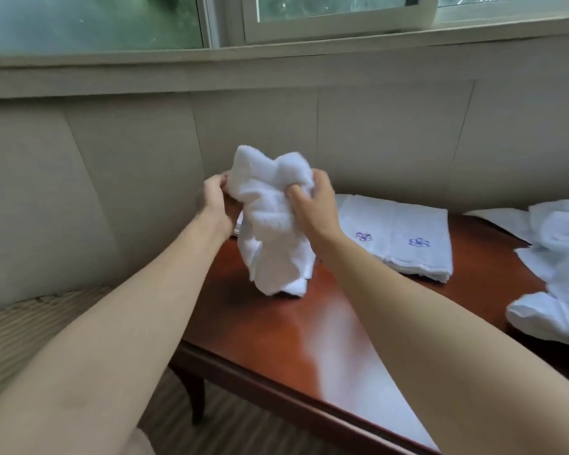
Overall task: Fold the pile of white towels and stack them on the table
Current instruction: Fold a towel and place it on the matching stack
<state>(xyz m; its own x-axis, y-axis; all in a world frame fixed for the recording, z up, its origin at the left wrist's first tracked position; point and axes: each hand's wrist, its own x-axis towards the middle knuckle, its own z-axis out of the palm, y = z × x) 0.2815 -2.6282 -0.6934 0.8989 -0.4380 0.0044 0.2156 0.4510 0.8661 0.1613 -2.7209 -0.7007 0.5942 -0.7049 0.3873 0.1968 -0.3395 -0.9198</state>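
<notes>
A crumpled white towel (270,224) hangs bunched above the reddish wooden table (312,323), its lower end touching the tabletop. My right hand (312,201) grips the towel's upper right part with curled fingers. At the towel's upper left edge my left hand (216,198) holds it, fingertips hidden behind the cloth. A stack of folded white towels (404,238) with purple embroidered marks lies flat on the table just right of my right hand. A loose pile of unfolded white towels (559,274) sits at the table's right end.
A beige padded wall panel (375,142) rises right behind the table, under a window sill. A striped cushion seat (23,330) lies to the left of the table. The table's front edge (276,392) runs diagonally, with carpet below.
</notes>
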